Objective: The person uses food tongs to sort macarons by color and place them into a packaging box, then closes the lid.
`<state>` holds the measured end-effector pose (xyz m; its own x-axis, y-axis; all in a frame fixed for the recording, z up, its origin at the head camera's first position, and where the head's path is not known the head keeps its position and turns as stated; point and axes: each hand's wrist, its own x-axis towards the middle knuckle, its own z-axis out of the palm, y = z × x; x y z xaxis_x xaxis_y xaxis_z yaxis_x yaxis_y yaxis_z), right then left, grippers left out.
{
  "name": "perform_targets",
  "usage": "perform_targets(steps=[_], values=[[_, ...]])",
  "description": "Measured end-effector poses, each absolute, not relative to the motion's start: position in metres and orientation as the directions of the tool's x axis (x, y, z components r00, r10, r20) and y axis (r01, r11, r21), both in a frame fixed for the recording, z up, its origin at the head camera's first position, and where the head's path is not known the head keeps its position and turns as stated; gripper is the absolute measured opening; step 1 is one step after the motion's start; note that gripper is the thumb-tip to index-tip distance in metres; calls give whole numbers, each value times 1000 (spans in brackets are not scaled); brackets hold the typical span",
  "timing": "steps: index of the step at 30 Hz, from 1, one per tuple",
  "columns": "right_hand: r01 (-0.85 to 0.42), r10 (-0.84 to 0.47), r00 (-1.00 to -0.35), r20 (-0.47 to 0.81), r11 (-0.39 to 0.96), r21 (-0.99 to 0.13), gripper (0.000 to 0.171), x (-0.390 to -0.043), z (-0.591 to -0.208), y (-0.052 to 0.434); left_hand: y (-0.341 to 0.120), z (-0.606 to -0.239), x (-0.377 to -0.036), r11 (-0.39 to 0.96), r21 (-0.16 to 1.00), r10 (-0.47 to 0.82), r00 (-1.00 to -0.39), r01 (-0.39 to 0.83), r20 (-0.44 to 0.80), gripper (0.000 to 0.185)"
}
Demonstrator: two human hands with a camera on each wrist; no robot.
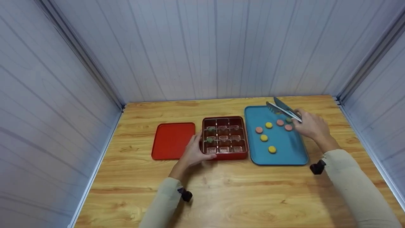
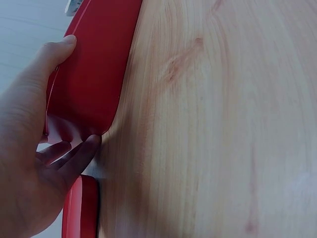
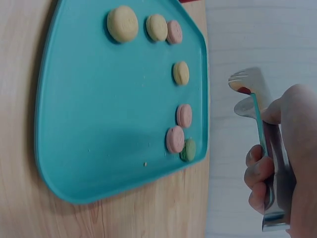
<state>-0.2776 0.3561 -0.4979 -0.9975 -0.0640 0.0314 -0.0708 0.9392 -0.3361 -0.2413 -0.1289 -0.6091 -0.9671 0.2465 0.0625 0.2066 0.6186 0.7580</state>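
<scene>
My left hand (image 1: pixel 193 152) grips the near left corner of a dark red box (image 1: pixel 232 155), thumb on the front wall and fingers along the left side. The box wall (image 2: pixel 96 64) fills much of the left wrist view's upper left. Inside sits a clear divided insert; green macarons (image 1: pixel 210 139) occupy the back and middle compartments of its left column. My right hand (image 1: pixel 311 125) holds metal tongs (image 3: pixel 270 148) above the far right part of a blue tray (image 1: pixel 284 156). The tongs' tips are apart, with nothing between them. Yellow macarons (image 1: pixel 272 149), pink macarons (image 1: pixel 259 130) and one green macaron (image 3: pixel 188 149) lie on the tray.
A flat red lid (image 1: pixel 172 141) lies left of the box, close to my left forearm. The wooden table (image 1: pixel 240 196) is bordered by pale panel walls (image 1: pixel 190 50) at the back and both sides. Small crumbs dot the tray.
</scene>
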Motion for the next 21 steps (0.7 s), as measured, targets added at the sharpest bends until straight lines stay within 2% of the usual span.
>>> perform_targets(steps=[6,14,21], values=[[-44,-42,-999,11,942,-333,52,-278,-498,369,-125,-596,-235,597,784,247,-969,169,21,135],[-18,-15,-1000,13,943,-332,51,-275,-500,382,-127,-607,-240,622,757,248,-967,199,51,135],[-9,-9,-1000,0,946,-323,48,-272,-508,387,-124,-594,-235,602,783,239,-971,158,12,132]])
